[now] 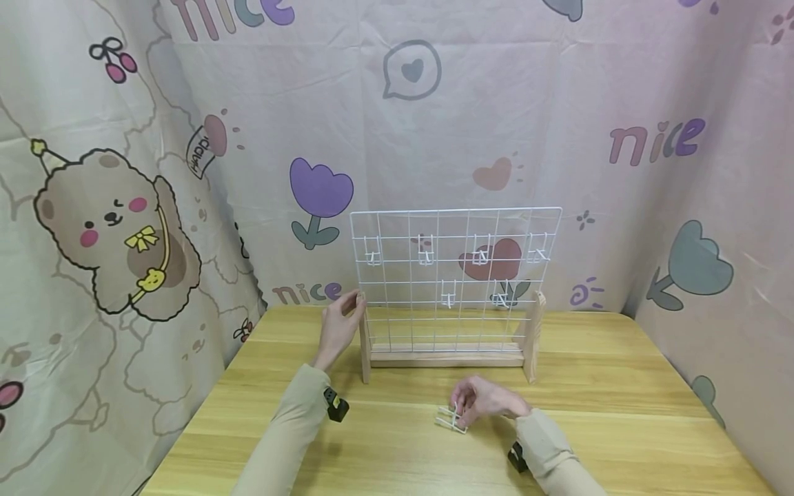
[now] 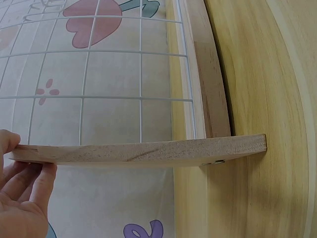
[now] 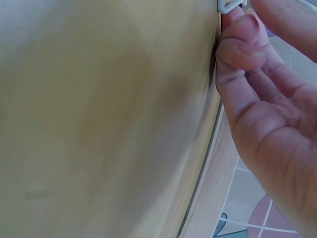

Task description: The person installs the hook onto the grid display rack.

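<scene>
A white wire grid panel [image 1: 438,238] stands in a wooden stand with two side posts. My left hand [image 1: 340,325] grips the top of the left wooden post [image 1: 365,344]; in the left wrist view its thumb and fingers [image 2: 43,186] lie on opposite sides of the post's end [image 2: 124,152]. In front of the stand, low over the table, my right hand [image 1: 486,399] pinches a white wire hook [image 1: 443,417]. The right wrist view shows only a small bent end of the hook [image 3: 229,6] at the fingertips. Whether the hook touches the table I cannot tell.
Several white hooks hang on the grid in two rows, among them a lower hook [image 1: 448,299]. A wooden crossbar [image 1: 446,359] joins the posts near the wooden table [image 1: 397,455]. A printed cloth [image 1: 397,138] hangs behind and at both sides.
</scene>
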### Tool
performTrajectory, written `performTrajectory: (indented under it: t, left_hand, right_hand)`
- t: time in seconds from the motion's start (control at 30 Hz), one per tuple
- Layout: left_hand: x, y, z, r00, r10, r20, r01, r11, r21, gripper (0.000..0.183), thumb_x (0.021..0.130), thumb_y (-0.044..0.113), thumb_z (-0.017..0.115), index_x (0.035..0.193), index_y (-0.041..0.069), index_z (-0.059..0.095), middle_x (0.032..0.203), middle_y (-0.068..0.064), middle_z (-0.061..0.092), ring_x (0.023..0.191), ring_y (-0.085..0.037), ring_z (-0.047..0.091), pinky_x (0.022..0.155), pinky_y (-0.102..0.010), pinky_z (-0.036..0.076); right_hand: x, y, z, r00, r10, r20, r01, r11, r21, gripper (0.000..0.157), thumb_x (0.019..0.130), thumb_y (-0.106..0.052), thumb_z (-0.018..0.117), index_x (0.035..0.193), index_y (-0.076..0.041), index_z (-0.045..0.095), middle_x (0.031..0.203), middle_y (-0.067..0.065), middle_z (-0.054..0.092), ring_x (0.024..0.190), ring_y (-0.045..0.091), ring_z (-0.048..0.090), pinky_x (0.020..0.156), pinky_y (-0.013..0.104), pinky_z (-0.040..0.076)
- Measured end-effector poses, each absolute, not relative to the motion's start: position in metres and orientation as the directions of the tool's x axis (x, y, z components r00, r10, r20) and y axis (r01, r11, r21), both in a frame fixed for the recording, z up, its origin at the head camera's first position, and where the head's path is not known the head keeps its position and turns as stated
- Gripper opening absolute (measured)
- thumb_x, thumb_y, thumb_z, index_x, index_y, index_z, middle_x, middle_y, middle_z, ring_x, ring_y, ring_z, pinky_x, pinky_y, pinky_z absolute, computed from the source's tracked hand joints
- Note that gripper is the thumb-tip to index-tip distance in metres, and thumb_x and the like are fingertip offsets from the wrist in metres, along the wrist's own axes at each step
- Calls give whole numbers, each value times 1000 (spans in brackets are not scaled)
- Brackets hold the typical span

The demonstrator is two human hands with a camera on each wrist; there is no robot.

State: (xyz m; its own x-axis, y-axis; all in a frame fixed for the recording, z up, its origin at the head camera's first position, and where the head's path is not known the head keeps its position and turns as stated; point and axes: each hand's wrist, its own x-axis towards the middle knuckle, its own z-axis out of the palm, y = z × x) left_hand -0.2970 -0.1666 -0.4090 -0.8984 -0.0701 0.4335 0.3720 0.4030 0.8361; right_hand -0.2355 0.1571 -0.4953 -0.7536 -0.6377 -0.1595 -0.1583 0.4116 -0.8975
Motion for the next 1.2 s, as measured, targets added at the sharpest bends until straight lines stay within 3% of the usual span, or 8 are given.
performTrajectory:
  t: [0.4, 1.2]
  left_hand:
    - [-296, -167, -409, -899, -66, 432, 372, 403, 836, 41, 99, 16, 65, 133, -5, 60, 132, -25, 65, 123, -39, 65, 104, -44, 55]
    - [-298, -166, -409, -900, -69, 430, 369, 403, 838, 41, 98, 14, 65, 133, -6, 59, 133, -26, 64, 123, -40, 65, 103, -45, 55]
  right_hand:
    - [-236, 155, -498, -765, -626, -152, -155, 408, -900, 29, 69, 14, 77, 95, 8, 65, 81, 8, 69, 71, 11, 60, 61, 15, 54]
    - [-234, 155, -495, -766, -625, -153, -198, 456, -868, 20, 70, 9, 79, 87, 5, 71, 80, 9, 70, 68, 11, 57, 59, 15, 50]
